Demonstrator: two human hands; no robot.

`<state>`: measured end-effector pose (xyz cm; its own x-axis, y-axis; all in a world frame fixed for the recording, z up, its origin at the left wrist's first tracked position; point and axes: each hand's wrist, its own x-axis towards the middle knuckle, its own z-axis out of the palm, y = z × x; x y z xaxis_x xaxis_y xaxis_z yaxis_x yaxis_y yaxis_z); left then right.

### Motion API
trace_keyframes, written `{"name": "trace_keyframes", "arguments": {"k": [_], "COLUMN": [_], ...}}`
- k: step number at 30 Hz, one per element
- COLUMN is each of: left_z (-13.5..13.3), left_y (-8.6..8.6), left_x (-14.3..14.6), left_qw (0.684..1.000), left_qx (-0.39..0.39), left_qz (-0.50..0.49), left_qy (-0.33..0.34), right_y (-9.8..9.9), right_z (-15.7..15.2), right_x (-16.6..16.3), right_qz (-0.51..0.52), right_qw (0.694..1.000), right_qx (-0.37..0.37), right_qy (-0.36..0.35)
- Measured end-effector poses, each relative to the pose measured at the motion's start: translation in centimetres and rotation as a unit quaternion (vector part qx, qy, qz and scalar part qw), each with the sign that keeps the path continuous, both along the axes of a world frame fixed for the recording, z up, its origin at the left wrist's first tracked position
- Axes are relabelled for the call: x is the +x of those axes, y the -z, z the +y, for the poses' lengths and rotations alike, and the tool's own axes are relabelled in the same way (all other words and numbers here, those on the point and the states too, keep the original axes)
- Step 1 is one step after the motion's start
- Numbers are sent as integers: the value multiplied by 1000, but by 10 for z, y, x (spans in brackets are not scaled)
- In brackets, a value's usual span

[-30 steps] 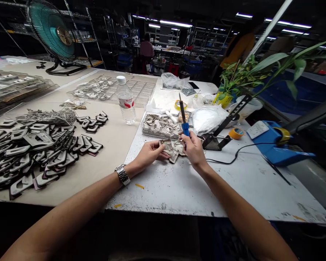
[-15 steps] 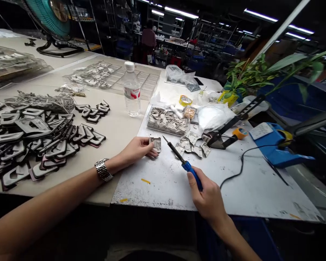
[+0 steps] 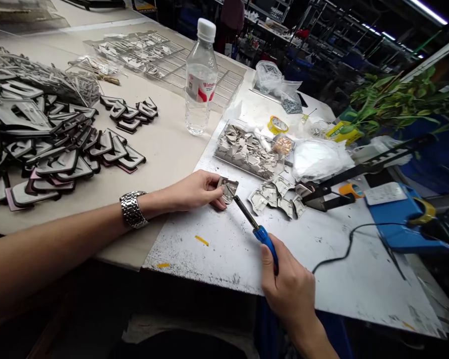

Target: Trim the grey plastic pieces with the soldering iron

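Note:
My left hand (image 3: 202, 191) pinches a small grey moulded part (image 3: 230, 188) low over the white work surface (image 3: 224, 249). A blue-handled soldering iron (image 3: 260, 232) is gripped in my right hand (image 3: 289, 276). Its dark tip points up and left and overlaps the part; whether it touches cannot be told. Just right of the part lies a small pile of similar grey parts (image 3: 279, 195). Behind my left hand stands a clear tray of small grey pieces (image 3: 247, 152).
A water bottle (image 3: 201, 80) stands upright behind my left hand. Black-edged frames (image 3: 63, 144) are heaped at the left. On the right are a white plastic bag (image 3: 318, 157), a black metal arm (image 3: 359, 169), a blue stand (image 3: 400, 219), a cable (image 3: 351, 239) and a plant (image 3: 392, 99).
The soldering iron's tip has come up to the part in my left hand. The part is turned and tilted differently. The camera view has shifted downward and nearer.

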<state>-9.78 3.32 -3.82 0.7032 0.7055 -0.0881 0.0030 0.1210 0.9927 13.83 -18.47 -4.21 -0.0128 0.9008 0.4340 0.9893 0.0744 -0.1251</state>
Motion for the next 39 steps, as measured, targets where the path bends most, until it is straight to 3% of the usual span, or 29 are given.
{"name": "trace_keyframes", "arguments": {"k": [39], "left_z": [-6], "left_y": [-3], "left_x": [3], "left_qw": [999], "left_qx": [43], "left_qz": [-17], "left_qy": [-14], "right_y": [-10], "right_z": [3], "right_x": [-10], "right_qz": [6], "right_qw": [998], "right_qx": [-39], "right_qy": [40]}}
